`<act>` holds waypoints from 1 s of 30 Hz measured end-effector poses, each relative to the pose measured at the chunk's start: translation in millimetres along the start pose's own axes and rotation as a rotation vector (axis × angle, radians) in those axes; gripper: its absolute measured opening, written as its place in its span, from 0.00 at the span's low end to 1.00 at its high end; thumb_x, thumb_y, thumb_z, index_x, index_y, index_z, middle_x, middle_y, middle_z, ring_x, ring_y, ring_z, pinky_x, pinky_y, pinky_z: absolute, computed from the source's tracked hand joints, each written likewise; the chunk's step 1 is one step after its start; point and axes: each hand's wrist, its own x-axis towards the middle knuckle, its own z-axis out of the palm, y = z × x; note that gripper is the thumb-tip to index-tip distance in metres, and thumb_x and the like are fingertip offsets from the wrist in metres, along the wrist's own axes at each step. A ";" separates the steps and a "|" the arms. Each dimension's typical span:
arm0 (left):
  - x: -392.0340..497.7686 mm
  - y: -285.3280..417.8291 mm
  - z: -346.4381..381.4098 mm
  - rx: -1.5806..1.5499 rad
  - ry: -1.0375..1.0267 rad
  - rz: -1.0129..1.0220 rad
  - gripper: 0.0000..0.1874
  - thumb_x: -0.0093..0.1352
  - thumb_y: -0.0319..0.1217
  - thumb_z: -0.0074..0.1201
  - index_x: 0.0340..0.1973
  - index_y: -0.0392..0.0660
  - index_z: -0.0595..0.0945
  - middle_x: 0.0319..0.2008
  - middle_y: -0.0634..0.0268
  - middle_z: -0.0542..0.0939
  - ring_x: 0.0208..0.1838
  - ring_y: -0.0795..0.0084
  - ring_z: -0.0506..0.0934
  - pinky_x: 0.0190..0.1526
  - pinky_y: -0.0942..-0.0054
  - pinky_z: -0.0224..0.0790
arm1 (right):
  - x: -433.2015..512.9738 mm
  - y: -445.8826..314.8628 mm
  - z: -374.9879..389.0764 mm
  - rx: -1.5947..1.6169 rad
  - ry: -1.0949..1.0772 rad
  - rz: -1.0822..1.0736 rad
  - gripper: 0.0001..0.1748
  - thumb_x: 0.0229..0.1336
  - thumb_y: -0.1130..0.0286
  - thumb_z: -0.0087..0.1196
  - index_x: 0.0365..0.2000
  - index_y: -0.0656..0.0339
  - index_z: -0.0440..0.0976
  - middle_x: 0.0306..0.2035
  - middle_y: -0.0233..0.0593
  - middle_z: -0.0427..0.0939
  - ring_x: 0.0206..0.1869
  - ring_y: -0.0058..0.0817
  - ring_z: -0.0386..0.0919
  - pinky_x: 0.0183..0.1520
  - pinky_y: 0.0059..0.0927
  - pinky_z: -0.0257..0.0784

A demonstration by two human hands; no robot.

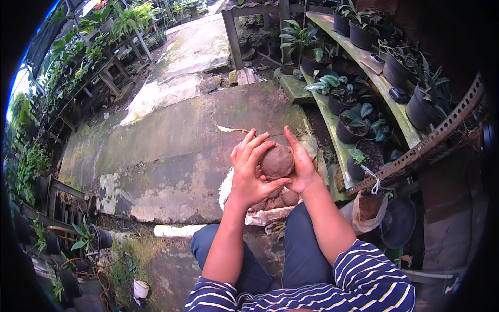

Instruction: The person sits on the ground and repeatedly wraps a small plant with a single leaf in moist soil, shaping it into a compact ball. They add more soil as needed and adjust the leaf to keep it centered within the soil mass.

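A rounded ball of brown clay (277, 161) sits between my two hands, above my knees. My left hand (251, 167) cups its left side, with the fingers curled over the upper edge and the thumb beneath. Against the right side of the ball rests the palm of my right hand (303, 163), its fingers pointing up and away. Both hands carry smears of clay. Below them lies a lumpy heap of the same clay (275, 201) on a pale plastic sack (269, 216), partly hidden by my forearms.
Mossy concrete slabs (167, 156) stretch ahead. On the right, wooden plank shelves (370, 74) hold several potted plants, with a perforated metal bar (421, 144) across their near end. A white pipe (177, 231) lies by my left knee. A clear plastic bag (368, 212) hangs at right.
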 end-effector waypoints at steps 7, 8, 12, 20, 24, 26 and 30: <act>-6.2 -2.8 -0.7 -0.156 -0.066 -0.063 0.40 0.61 0.55 0.74 0.63 0.48 0.82 0.68 0.60 0.79 0.83 0.43 0.58 0.76 0.43 0.51 | 3.9 4.5 6.1 -0.045 0.020 -0.075 0.39 0.74 0.32 0.42 0.54 0.60 0.78 0.51 0.44 0.85 0.48 0.38 0.88 0.52 0.45 0.86; -5.8 -2.9 -1.3 -0.158 -0.064 -0.073 0.38 0.62 0.53 0.74 0.63 0.48 0.82 0.68 0.61 0.79 0.83 0.43 0.58 0.76 0.44 0.50 | 6.0 4.5 5.3 -0.043 0.014 -0.080 0.39 0.74 0.32 0.42 0.55 0.60 0.78 0.50 0.44 0.85 0.48 0.37 0.88 0.52 0.45 0.85; -3.1 -1.1 -9.2 -0.125 -0.110 -0.098 0.37 0.62 0.52 0.73 0.64 0.51 0.82 0.69 0.63 0.78 0.83 0.47 0.58 0.78 0.44 0.45 | 9.2 3.9 -0.2 -0.444 0.228 -0.085 0.47 0.71 0.24 0.36 0.62 0.58 0.72 0.54 0.40 0.81 0.56 0.31 0.83 0.57 0.39 0.80; -8.2 -5.1 -1.9 0.032 0.174 -0.174 0.66 0.51 0.65 0.76 0.79 0.52 0.63 0.83 0.49 0.52 0.84 0.47 0.55 0.79 0.40 0.48 | 8.0 7.7 8.8 -0.376 0.268 -0.129 0.43 0.73 0.29 0.42 0.59 0.60 0.75 0.51 0.42 0.85 0.51 0.34 0.86 0.55 0.39 0.82; -14.8 -11.7 4.2 -0.365 0.100 -0.361 0.67 0.51 0.60 0.81 0.77 0.39 0.63 0.81 0.45 0.57 0.83 0.49 0.58 0.74 0.50 0.62 | 6.7 9.3 8.5 -0.111 -0.008 -0.085 0.43 0.72 0.30 0.43 0.57 0.63 0.76 0.44 0.50 0.86 0.39 0.39 0.87 0.45 0.42 0.85; -19.4 -11.4 4.4 -0.363 0.073 -0.336 0.60 0.53 0.52 0.81 0.74 0.37 0.67 0.77 0.43 0.63 0.79 0.46 0.64 0.74 0.52 0.62 | 6.3 16.9 13.5 -0.155 0.067 -0.111 0.42 0.73 0.31 0.43 0.56 0.63 0.76 0.43 0.48 0.86 0.40 0.39 0.87 0.46 0.41 0.85; -23.4 -10.2 4.8 -0.360 0.046 -0.396 0.51 0.56 0.46 0.81 0.67 0.32 0.73 0.68 0.41 0.73 0.70 0.47 0.73 0.70 0.54 0.67 | 3.0 22.0 17.5 -0.212 0.058 -0.139 0.38 0.75 0.34 0.44 0.58 0.59 0.75 0.48 0.39 0.85 0.48 0.33 0.84 0.53 0.39 0.80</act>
